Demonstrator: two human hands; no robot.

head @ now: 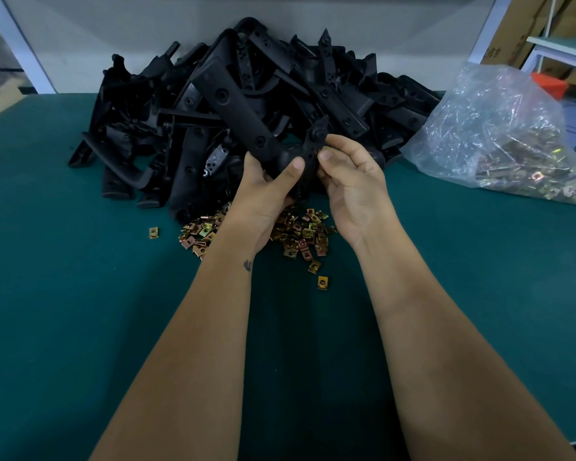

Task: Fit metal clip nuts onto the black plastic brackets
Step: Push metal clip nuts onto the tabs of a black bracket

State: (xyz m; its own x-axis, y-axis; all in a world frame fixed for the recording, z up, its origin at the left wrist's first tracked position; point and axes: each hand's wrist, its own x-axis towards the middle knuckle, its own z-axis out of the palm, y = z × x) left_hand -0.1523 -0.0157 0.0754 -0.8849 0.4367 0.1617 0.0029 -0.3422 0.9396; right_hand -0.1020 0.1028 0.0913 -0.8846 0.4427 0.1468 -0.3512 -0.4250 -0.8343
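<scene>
I hold a long black plastic bracket (233, 104) up above the table, in front of a big heap of black brackets (140, 104). My left hand (266, 191) grips the bracket near its bend, thumb across the front. My right hand (350, 174) pinches the bracket's short arm by its edge with thumb and fingers; whether a clip nut sits under the fingertips I cannot tell. Below my hands lies a scatter of brass-coloured metal clip nuts (300, 231) on the green table (80, 294).
A clear plastic bag (499, 134) with more clip nuts lies at the right. Single nuts lie apart from the scatter: one nut (153, 232) to the left, another nut (322, 282) nearer me. A white wall panel stands behind the heap. Cardboard boxes stand far right.
</scene>
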